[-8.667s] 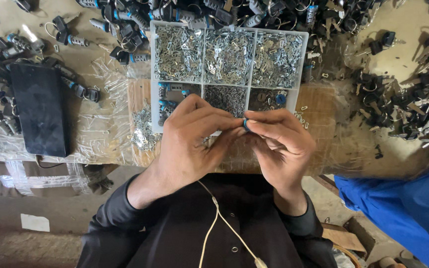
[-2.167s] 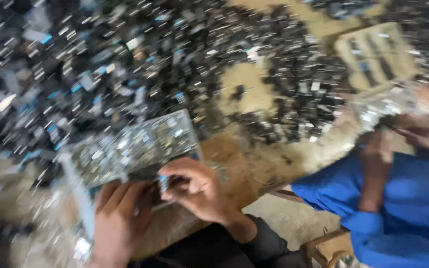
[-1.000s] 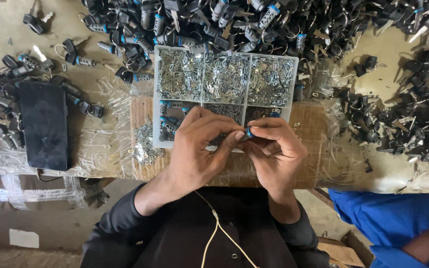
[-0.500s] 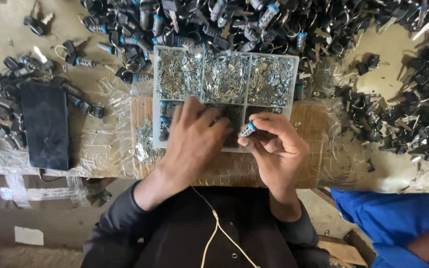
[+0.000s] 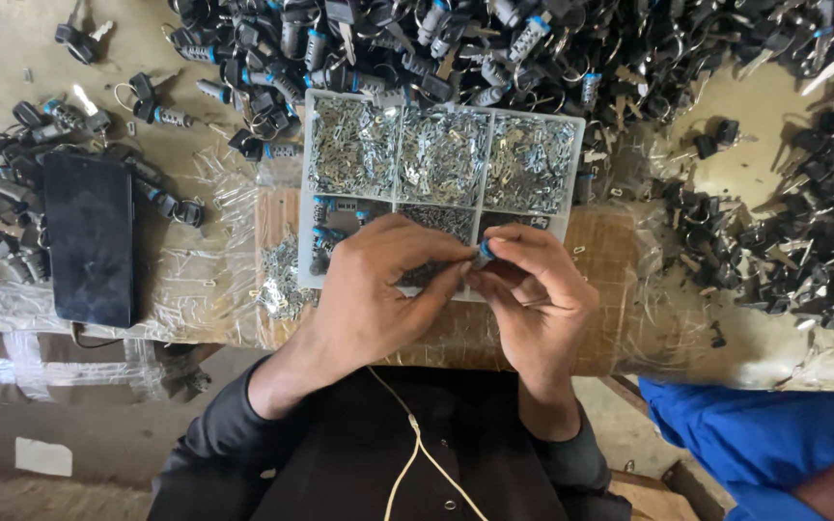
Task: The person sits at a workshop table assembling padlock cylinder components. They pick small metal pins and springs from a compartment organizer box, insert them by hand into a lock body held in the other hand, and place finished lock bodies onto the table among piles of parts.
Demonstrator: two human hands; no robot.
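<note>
My left hand (image 5: 374, 299) and my right hand (image 5: 538, 289) meet over the front edge of a clear compartment tray (image 5: 571, 178). Both pinch a small lock cylinder with a blue end (image 5: 484, 253) between the fingertips. The tray's back compartments hold several small silver metal pieces (image 5: 441, 154). Its front left compartment holds a few dark cylinders with blue ends (image 5: 325, 236). My hands hide most of the front compartments.
A heap of black keys and lock cylinders (image 5: 417, 48) covers the table's back and right side (image 5: 803, 241). A black phone (image 5: 89, 236) lies at the left on plastic wrap. A person's blue sleeve (image 5: 774, 444) shows at the bottom right.
My left hand was reaching into the tray half a second ago. It has come back and now joins my right hand on the small cylinder.
</note>
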